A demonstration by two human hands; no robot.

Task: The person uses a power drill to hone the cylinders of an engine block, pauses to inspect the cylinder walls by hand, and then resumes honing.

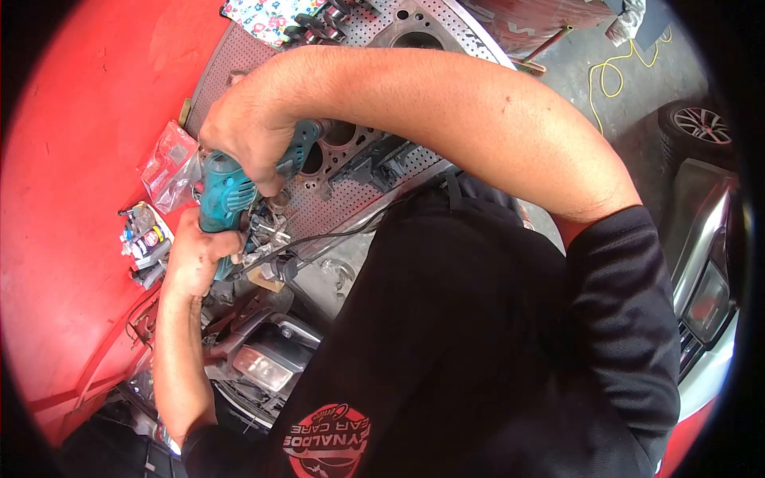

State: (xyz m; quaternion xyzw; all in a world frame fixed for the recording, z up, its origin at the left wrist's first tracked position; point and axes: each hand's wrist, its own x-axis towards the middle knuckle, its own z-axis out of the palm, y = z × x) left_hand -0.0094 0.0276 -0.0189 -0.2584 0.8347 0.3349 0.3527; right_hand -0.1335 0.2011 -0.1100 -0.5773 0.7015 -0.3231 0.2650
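A teal corded power drill point(227, 190) lies in both my hands, its front end over an engine block point(339, 135). My left hand point(195, 253) is closed around the drill's handle. Over the top of its body, my right hand point(253, 131) is wrapped with the fingers curled down the near side. The forearm crosses above the block and hides part of it. Large round cylinder bores show in the block, which rests on a perforated metal bench point(307, 203). The drill's tip is mostly hidden behind my right hand and wrist.
A red wall-like surface point(88, 159) runs along the left, with a plastic packet point(170, 167) and a small bottle point(147, 241) beside the bench. Crankshaft-like metal parts point(323, 24) and a flowered cloth point(263, 17) sit at the far end. A headlight point(267, 366) is below.
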